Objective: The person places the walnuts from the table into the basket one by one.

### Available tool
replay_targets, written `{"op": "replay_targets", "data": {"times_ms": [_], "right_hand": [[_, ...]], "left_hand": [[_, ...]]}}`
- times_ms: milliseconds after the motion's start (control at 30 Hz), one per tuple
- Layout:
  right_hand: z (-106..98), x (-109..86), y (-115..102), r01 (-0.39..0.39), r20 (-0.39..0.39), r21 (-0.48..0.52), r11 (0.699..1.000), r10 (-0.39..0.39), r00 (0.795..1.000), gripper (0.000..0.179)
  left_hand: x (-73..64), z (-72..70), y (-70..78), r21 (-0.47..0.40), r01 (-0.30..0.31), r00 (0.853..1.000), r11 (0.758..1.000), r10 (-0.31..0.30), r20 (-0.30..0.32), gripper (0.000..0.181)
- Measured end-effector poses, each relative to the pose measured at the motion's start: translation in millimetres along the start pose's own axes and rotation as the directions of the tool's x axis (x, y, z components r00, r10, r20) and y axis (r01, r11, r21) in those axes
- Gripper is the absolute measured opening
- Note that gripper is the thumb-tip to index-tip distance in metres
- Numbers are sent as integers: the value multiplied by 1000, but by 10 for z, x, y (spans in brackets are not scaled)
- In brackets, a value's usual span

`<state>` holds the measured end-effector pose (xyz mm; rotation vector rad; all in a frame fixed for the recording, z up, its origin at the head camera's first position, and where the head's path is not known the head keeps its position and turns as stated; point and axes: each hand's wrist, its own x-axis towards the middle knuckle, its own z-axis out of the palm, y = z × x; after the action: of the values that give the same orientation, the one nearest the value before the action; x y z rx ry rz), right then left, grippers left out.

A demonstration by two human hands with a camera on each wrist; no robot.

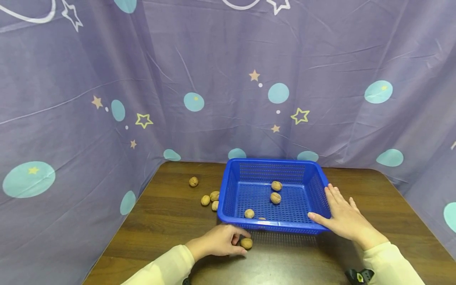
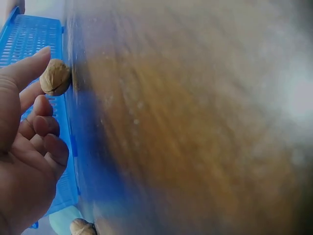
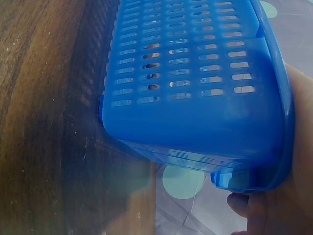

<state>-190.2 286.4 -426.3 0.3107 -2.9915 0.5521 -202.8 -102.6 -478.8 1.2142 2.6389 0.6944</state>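
Observation:
My left hand (image 1: 222, 240) is low over the table in front of the basket, its thumb and index finger pinching a walnut (image 1: 246, 243). In the left wrist view that walnut (image 2: 55, 77) shows at the fingertips, and the other fingers curl loosely. A blue plastic basket (image 1: 270, 223) with slotted walls stands beyond it. On the basket's right rim, near the front corner, my right hand (image 1: 345, 219) holds on, thumb over the inner side and fingers along the outside. Inside the basket lie several walnuts (image 1: 276, 198), one partly hidden by the front wall.
Left of the basket, several walnuts (image 1: 205, 200) lie close together on the brown wooden table (image 1: 171, 213). A single walnut (image 1: 193, 181) sits farther back. A purple patterned curtain (image 1: 221, 130) hangs behind the table and along its sides.

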Motion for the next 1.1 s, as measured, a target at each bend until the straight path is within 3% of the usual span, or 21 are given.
{"op": "replay_targets", "data": {"times_ms": [200,500,867,1100], "right_hand": [[6,-2,5,-5,1,0,1000,5,1000,111],[4,-9,0,-8,2,-11,1000,8,1000,110],[-6,-18,-8,-5,7,12,1000,5,1000,110],[-8,-15,-7,-8,9,1,1000,8,1000,110]], "left_hand": [[-6,-5,8,40,-26,999,999,25,35,44],[-33,-12,-4,130,-120,993,984,116,32,31],[-45,-57,8,122,-190,982,974,187,38,31],[-26,-105,87,96,-301,953,949,303,-6,31]]}}
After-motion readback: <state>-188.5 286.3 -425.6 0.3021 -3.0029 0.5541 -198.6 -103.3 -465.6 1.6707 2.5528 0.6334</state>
